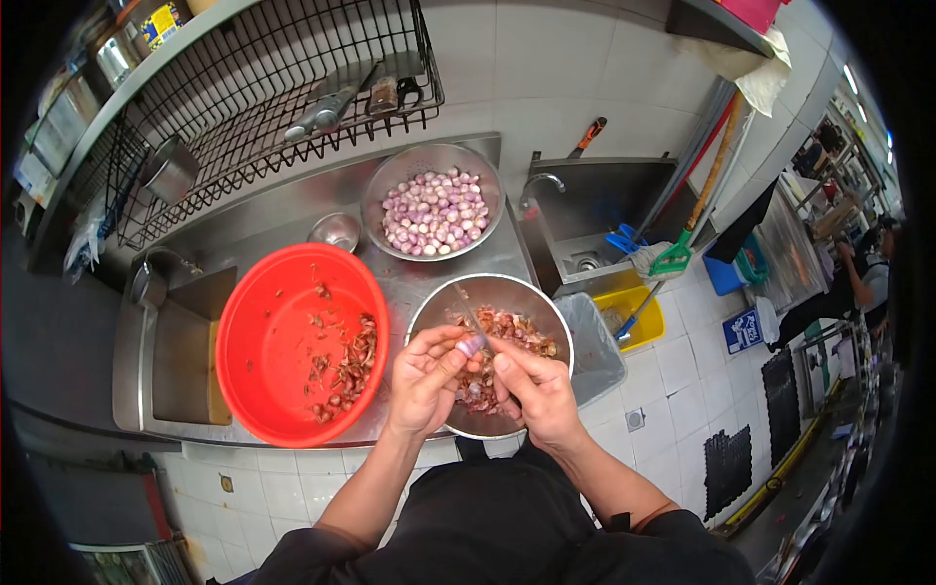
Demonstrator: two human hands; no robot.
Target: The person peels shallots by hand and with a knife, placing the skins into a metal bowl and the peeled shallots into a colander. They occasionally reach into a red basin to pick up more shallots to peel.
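My left hand point(426, 378) grips a small purple shallot point(471, 346) between thumb and fingers. In my right hand point(539, 390) is a thin knife point(472, 310), its blade pointing away from me beside the shallot. Both hands are over a steel bowl point(417, 327) that holds reddish-brown skins point(524, 331). Left of it stands a red basin point(268, 336) with unpeeled shallots and loose skins point(341, 375) along its right side. Behind sits a steel colander point(378, 180) of peeled shallots point(436, 213).
A small metal bowl point(335, 231) sits between basin and colander. Sinks lie at left point(180, 361) and right point(570, 234). A black wire rack point(263, 97) holding knives overhangs the counter. A grey bin point(597, 361) and yellow bucket point(643, 317) stand right; another person point(863, 283) is farther off.
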